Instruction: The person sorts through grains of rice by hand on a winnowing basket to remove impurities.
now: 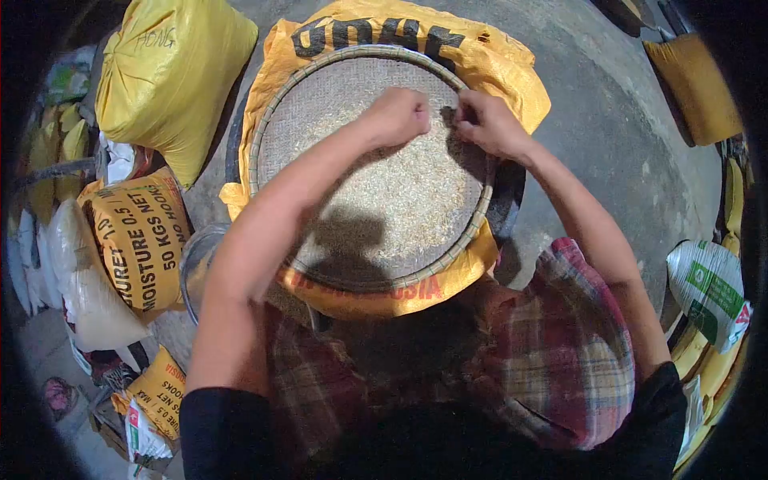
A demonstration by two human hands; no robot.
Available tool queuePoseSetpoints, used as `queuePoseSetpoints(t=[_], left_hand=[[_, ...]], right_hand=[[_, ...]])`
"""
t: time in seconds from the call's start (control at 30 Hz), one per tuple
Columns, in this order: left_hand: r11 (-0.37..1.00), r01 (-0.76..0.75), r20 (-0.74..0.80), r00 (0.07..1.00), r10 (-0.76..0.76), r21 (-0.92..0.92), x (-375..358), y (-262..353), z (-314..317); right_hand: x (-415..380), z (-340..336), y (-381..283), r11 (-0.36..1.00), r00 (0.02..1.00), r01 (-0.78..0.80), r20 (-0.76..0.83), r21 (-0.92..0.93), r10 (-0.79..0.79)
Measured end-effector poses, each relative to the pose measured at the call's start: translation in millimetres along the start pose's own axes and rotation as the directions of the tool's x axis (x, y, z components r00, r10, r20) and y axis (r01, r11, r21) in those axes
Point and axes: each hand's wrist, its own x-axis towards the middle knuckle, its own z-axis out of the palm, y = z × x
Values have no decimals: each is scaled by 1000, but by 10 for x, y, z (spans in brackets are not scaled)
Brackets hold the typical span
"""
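Note:
A round woven winnowing tray (308,84) with a bound rim lies in front of me, a layer of pale grain (400,200) spread over it. My left hand (400,118) is closed in a fist above the upper middle of the grain; what it holds, if anything, is hidden. Close to the tray's upper right rim, my right hand (490,124) is closed with fingers pinched together. I cannot make out anything between them. Beneath the tray lies an orange woven sack (512,84) with black lettering.
A full yellow sack (172,80) stands at the upper left. Below it are a printed orange sack (148,240), a clear plastic bag (92,280) and a metal basin (196,264). On the right are a tan sack (696,88) and a white-green bag (708,292) on the concrete floor.

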Motion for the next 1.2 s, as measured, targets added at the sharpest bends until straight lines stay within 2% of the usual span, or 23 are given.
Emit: queuePoseSetpoints(t=[0.03, 0.1, 0.17, 0.23, 0.3, 0.37, 0.4, 0.43, 0.47, 0.5, 0.57, 0.63, 0.73, 0.77, 0.8, 0.83, 0.87, 0.9, 0.97, 1.03, 1.1, 1.13, 1.2], left_hand=[[999, 12, 53, 999, -10, -45, -71, 19, -115], [996, 30, 113, 993, -20, -85, -191, -40, -221], [914, 83, 206, 978, 0, -397, -289, -136, -276], [895, 95, 205, 979, -4, -436, -423, -100, -283], [635, 351, 365, 924, -116, -688, -530, -37, -220], [685, 358, 411, 907, -94, -634, -550, -3, -121], [844, 183, 316, 949, -17, -504, -594, 81, -64], [944, 0, 234, 969, 82, -331, -631, 180, -21], [980, -5, 256, 965, 57, -200, -643, 272, -12], [978, -8, 253, 966, 62, -206, -637, 249, 45], [991, -129, 183, 976, 121, 33, -635, 164, 167], [995, -100, 169, 981, 94, 27, -640, 163, 112], [997, -18, 219, 975, 35, -78, -661, 102, -15], [982, 56, 240, 971, -12, -178, -677, 77, -49], [953, 130, 265, 963, -55, -273, -687, 55, -72], [954, 128, 266, 963, -53, -273, -701, 29, -73], [813, 223, 347, 937, -28, -538, -719, 1, -57], [592, 324, 416, 909, 22, -738, -730, 10, -52], [602, 362, 442, 897, -18, -711, -723, 56, -35], [609, 400, 462, 885, -61, -685, -689, 98, 1], [754, 259, 331, 942, -59, -603, -597, 125, 57], [754, 259, 327, 943, -61, -604, -550, 149, 67], [954, 15, 139, 990, 28, -300, -469, 213, 100]], right_hand=[[15, 53, -85, 974, 992, 114, -33, -197, -123], [103, 159, -18, 968, 983, 139, -86, -207, -160], [178, 238, 80, 938, 971, 211, -55, -275, -234], [109, 139, -37, 960, 985, 164, -7, -228, -170], [-26, 60, -127, 975, 993, 112, 52, -191, -104], [-203, 2, -156, 975, 979, 80, 198, -207, -39], [-289, 25, -134, 987, 965, 127, 243, -95, -101], [-370, 52, -141, 984, 956, 143, 272, -104, -110], [-405, 106, -160, 978, 959, 182, 237, -100, -154], [-416, 156, -173, 971, 959, 221, 200, -96, -199], [-400, 198, -88, 960, 959, 253, 159, -117, -233], [-361, 163, -127, 950, 956, 285, 112, -129, -271], [-352, -35, -171, 971, 953, -138, 293, 194, 77], [-374, -41, -132, 971, 953, -139, 293, 195, 78], [-389, -46, -147, 989, 951, -45, 311, 138, 0], [-398, -56, -172, 995, 940, 51, 332, 82, -75], [-434, -67, -213, 999, 930, 40, 367, -37, -24], [-451, -36, -229, 999, 931, 38, 364, -37, -22], [-477, 51, -214, 980, 926, 124, 372, -158, -57], [-506, 172, -189, 985, 929, 125, 363, -118, -74], [-533, 289, -163, 953, 921, 226, 364, -200, -142], [-546, 315, -156, 961, 931, 203, 341, -187, -130], [-509, 225, -118, 968, 927, 202, 347, -151, -140]])
